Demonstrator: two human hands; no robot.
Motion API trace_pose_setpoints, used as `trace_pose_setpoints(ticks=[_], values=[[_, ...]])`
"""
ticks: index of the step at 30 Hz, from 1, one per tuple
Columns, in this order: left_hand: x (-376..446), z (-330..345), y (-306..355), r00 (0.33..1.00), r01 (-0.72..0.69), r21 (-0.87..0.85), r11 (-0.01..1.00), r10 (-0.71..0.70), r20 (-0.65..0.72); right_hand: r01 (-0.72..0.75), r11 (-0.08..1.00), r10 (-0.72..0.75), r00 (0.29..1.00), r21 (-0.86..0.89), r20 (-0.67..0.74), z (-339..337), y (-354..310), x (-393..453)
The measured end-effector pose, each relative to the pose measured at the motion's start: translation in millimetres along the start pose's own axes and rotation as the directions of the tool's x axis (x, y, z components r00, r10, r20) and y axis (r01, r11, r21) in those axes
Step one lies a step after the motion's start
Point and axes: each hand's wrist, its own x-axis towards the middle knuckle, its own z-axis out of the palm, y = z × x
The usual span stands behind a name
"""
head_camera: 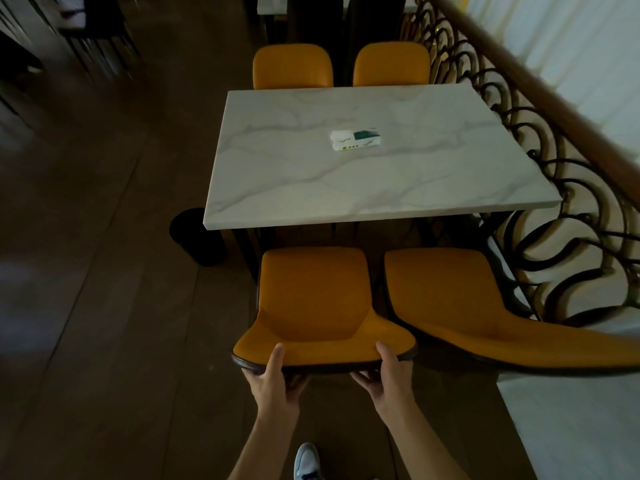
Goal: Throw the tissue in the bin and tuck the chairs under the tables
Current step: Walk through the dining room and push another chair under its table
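Note:
An orange chair (313,292) stands at the near side of a white marble table (363,181), its seat just outside the table's edge. My left hand (273,379) grips the top of its backrest on the left, thumb over the front. My right hand (386,375) grips the same backrest on the right. A second orange chair (450,296) stands beside it to the right, also pulled out. A white and green tissue pack (356,139) lies on the table. A black bin (197,235) stands on the floor by the table's near left corner.
Two more orange chairs (292,65) sit tucked at the table's far side. An ornate metal railing (540,188) with a wooden handrail runs along the right. Dark wooden floor (104,271) spreads to the left. My shoe (306,460) shows at the bottom.

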Motion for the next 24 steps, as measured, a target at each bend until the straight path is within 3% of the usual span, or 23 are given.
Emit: trace_pose_setpoints(ticks=[24], values=[[91,132,79,0.997,-0.016,-0.086,0.996,0.010,-0.071,-0.073,0.994,0.078,0.995,-0.079,0.069,124,-89,114]])
